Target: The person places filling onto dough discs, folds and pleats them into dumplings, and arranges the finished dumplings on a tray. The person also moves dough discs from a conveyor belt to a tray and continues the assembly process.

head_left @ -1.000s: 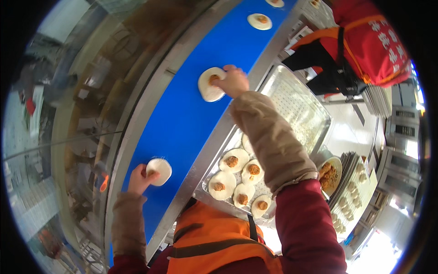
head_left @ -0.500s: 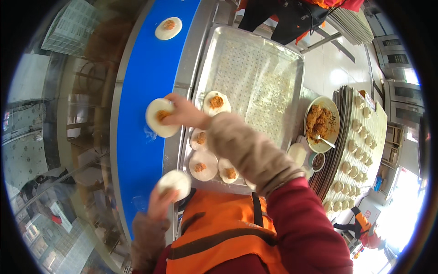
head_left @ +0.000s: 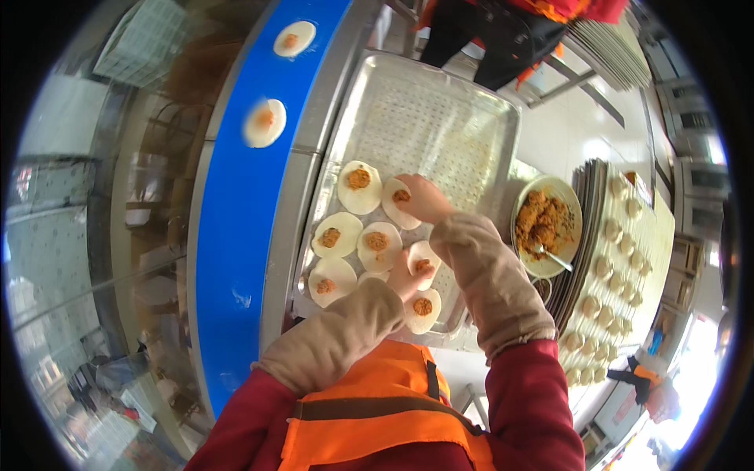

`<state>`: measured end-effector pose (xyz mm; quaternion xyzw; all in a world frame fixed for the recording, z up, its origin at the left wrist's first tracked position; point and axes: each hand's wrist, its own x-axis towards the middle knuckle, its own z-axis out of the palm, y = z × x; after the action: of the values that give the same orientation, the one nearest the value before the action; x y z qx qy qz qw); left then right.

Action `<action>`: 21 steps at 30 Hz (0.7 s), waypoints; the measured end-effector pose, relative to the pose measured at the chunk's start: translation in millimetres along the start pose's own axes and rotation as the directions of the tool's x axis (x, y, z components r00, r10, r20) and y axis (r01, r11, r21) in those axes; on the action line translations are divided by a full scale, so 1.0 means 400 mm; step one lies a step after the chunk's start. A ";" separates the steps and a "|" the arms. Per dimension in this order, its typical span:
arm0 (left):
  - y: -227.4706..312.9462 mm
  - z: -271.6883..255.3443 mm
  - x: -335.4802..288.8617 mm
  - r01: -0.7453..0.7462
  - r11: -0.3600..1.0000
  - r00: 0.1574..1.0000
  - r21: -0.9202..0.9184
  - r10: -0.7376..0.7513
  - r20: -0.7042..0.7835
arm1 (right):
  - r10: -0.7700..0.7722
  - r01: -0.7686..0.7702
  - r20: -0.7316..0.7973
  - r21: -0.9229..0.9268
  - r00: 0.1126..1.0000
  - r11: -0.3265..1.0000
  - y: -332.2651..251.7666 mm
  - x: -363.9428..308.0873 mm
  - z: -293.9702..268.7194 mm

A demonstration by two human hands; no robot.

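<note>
Both hands are over the perforated metal tray (head_left: 424,102), each at a flat round dough wrapper with orange-brown filling in its middle. My right hand (head_left: 426,201) has its fingers closed at the right side of one dough wrapper (head_left: 392,210). Lower down, my left hand (head_left: 404,278) grips the left side of another dough wrapper (head_left: 429,253), partly covering it. Several more filled wrappers lie flat around them, among them one at the upper left (head_left: 360,200) and one nearest me (head_left: 424,320). The fingertips are partly hidden by the hands.
A blue belt (head_left: 228,259) runs along the left, carrying filled wrappers (head_left: 265,135). Right of the tray stand a bowl of filling (head_left: 542,206) with a spoon (head_left: 558,261) and stacked boards (head_left: 620,361) bearing rows of shaped buns. Another person (head_left: 503,39) stands beyond the tray.
Both hands have moved right, from the belt and its near edge onto the tray, with wrappers in them. More wrappers now lie on the tray. Another filled wrapper has come along the belt.
</note>
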<state>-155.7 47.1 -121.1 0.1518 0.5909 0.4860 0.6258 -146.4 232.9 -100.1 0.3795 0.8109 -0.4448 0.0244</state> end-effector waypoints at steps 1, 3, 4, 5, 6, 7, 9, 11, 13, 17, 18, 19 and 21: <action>-0.002 -0.001 -0.012 -0.160 0.969 0.986 0.189 0.164 -0.009 | -0.011 0.005 -0.038 -0.140 0.999 0.990 -0.018 -0.010 0.005; 0.016 -0.042 -0.041 -0.025 0.956 0.998 0.293 0.039 -0.040 | -0.043 0.008 -0.120 -0.280 0.992 0.960 -0.053 -0.021 -0.004; 0.034 -0.082 -0.079 -0.042 0.984 0.998 0.171 0.048 -0.028 | -0.111 0.043 -0.183 -0.344 0.977 0.938 -0.071 -0.012 -0.015; 0.059 -0.137 -0.111 -0.115 0.993 0.993 0.021 0.115 0.003 | -0.095 0.026 -0.213 -0.308 0.972 0.951 -0.090 0.008 -0.024; 0.096 -0.211 -0.116 -0.197 0.976 0.965 0.088 0.209 -0.161 | -0.126 0.053 -0.269 -0.264 0.955 0.963 -0.109 0.030 -0.032; 0.136 -0.289 -0.111 -0.342 0.930 0.881 0.139 0.368 -0.297 | -0.140 0.071 -0.325 -0.218 0.935 0.973 -0.127 0.056 -0.038; 0.223 -0.450 -0.078 -0.400 0.841 0.540 0.364 0.537 -0.648 | -0.126 0.088 -0.349 -0.123 0.929 0.988 -0.178 0.143 -0.033; 0.309 -0.593 -0.061 0.030 0.699 0.332 0.715 0.668 -0.667 | -0.082 0.095 -0.343 0.024 0.936 0.995 -0.254 0.253 -0.011; 0.364 -0.657 -0.057 0.116 0.761 0.439 0.639 0.537 -0.720 | -0.071 0.105 -0.407 0.061 0.911 0.993 -0.345 0.362 0.021; 0.392 -0.702 -0.103 0.227 0.709 0.682 0.668 0.374 -0.629 | 0.150 -0.137 -0.302 0.062 0.942 0.989 -0.527 0.514 0.115; 0.380 -0.715 -0.119 0.244 0.751 0.707 0.613 0.295 -0.643 | 0.245 -0.241 -0.205 0.046 0.947 0.969 -0.557 0.525 0.147; 0.364 -0.733 -0.133 0.242 0.770 0.715 0.591 0.271 -0.645 | 0.263 -0.265 -0.259 0.026 0.930 0.964 -0.581 0.520 0.191; 0.308 -0.771 -0.159 0.187 0.749 0.689 0.636 0.362 -0.629 | 0.280 -0.301 -0.386 0.005 0.879 0.953 -0.613 0.493 0.278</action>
<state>-471.4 -62.2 -68.2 0.1885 0.9094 0.2969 0.2220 -476.0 190.3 -69.4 0.5755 0.7457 -0.3309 -0.0574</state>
